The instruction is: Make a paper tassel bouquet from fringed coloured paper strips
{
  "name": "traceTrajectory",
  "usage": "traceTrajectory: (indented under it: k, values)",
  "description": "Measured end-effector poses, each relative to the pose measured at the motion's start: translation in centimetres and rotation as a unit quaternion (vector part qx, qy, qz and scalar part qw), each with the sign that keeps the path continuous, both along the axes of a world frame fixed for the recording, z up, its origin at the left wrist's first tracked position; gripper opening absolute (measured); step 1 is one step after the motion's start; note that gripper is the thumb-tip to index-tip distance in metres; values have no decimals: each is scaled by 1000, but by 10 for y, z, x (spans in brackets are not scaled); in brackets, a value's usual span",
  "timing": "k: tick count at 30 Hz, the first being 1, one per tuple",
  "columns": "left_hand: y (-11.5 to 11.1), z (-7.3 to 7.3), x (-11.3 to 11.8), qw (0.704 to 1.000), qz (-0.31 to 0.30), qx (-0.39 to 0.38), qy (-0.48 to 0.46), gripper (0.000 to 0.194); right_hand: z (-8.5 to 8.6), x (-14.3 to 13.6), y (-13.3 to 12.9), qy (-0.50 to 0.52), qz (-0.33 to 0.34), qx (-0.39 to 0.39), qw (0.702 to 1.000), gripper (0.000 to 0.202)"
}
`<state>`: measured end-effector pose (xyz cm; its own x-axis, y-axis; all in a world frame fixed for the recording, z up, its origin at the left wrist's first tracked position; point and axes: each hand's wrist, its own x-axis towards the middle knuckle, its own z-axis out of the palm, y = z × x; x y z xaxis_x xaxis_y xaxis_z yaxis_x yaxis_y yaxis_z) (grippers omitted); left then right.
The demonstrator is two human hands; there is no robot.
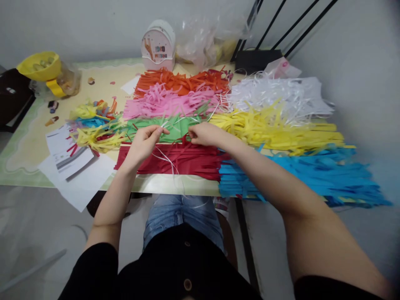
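My left hand [145, 141] is closed in a pinch on a thin white string [164, 155], whose loose ends trail down over the dark red strips and the table edge. My right hand [204, 134] has its fingers curled together, with a dark red strip [185, 140] rising to its fingertips. Under both hands lie a pile of dark red fringe strips [187, 162] and, behind it, a pile of green strips [179, 129]. Pink strips [168, 102] and orange strips [184, 83] lie farther back.
Yellow [281, 129], white [278, 93] and blue strips [325, 171] cover the right side. Mixed tassels [100, 135] and paper sheets [75, 160] lie left. A yellow funnel [40, 66], a pink-and-white box [158, 46], plastic bags [203, 46] and a black rack [259, 60] stand behind.
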<state>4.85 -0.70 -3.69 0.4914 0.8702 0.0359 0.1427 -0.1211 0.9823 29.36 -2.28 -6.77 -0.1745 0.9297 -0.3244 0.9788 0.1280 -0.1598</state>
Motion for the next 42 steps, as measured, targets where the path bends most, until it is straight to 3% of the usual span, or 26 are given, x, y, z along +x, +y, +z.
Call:
traceTrajectory:
  k: [3, 7, 10, 13, 16, 19, 21, 23, 25, 28, 31, 33, 38, 42]
  values:
    - [5, -6, 6, 1000, 6, 16, 5, 38, 15, 29, -2, 72, -21, -12, 997, 16]
    - [6, -6, 21, 999, 1, 30, -10, 40, 29, 73, -2, 220, -49, -72, 972, 9]
    - [4, -8, 37, 997, -7, 70, 14, 36, 30, 86, 2, 227, -56, -137, 963, 18]
    - [0, -23, 54, 980, -65, 124, 139, 35, 27, 79, 6, 238, -81, -174, 952, 18]
    - [-2, -48, 64, 944, -113, 133, 282, 31, 23, 74, 5, 257, -109, -198, 940, 17]
    - [-1, -69, 58, 937, -113, 110, 312, 29, 23, 83, 0, 273, -158, -171, 933, 16]
    - [2, -72, 48, 940, -108, 99, 308, 31, 26, 89, -8, 286, -232, -62, 928, 17]
    - [5, -64, 37, 951, -73, 103, 282, 34, 30, 85, -18, 303, -295, 97, 901, 17]
    - [6, -48, 31, 968, -21, 123, 219, 37, 33, 65, -29, 375, -286, 208, 857, 14]
    - [-1, -20, 30, 982, -15, 147, 119, 42, 30, 15, -43, 546, -163, 198, 798, 21]
    - [-12, -4, 35, 986, -56, 146, 55, 47, 22, -25, -47, 610, -96, 147, 773, 30]
    - [-17, -3, 38, 990, -37, 131, 18, 49, 18, -37, -46, 603, -82, 144, 781, 28]
    - [-21, -17, 37, 997, 2, 74, -32, 48, 21, -35, -47, 462, -46, 206, 861, 8]
    - [-21, -19, 28, 995, -4, 105, -5, 38, 29, -22, -47, 393, -6, 191, 900, 21]
